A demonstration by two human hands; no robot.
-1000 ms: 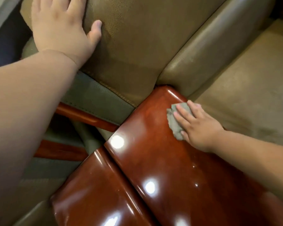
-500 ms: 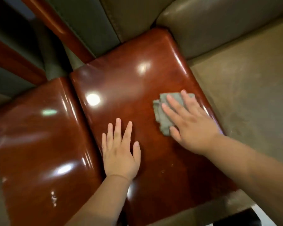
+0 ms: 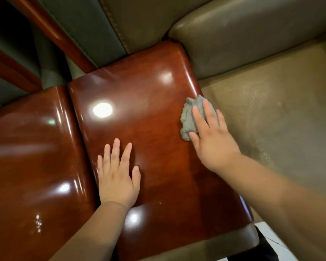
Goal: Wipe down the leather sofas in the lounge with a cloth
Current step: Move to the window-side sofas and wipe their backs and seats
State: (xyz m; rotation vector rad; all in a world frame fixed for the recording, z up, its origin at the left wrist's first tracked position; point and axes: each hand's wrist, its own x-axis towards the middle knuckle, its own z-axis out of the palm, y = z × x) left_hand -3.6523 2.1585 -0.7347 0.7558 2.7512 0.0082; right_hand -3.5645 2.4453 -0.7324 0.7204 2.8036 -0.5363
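Observation:
A crumpled grey cloth point(image 3: 188, 117) lies on the glossy red-brown wooden armrest point(image 3: 151, 102) of the olive leather sofa point(image 3: 271, 113), near the armrest's right edge. My right hand point(image 3: 211, 136) presses on the cloth with straight fingers laid over it. My left hand point(image 3: 117, 174) rests flat on the same armrest, fingers spread, to the left of the cloth and nearer to me. The sofa's seat spreads out to the right, and its padded back roll point(image 3: 243, 31) runs along the top.
A second polished wooden armrest point(image 3: 30, 159) of a neighbouring sofa adjoins on the left. Behind it are grey-green upholstery point(image 3: 87, 29) and wooden frame rails point(image 3: 53, 32). A patch of white tiled floor point(image 3: 265, 232) shows at the bottom right.
My left hand came off the sofa back and now lies on the armrest. My right hand slid the cloth toward the armrest's right edge. The view has tilted downward.

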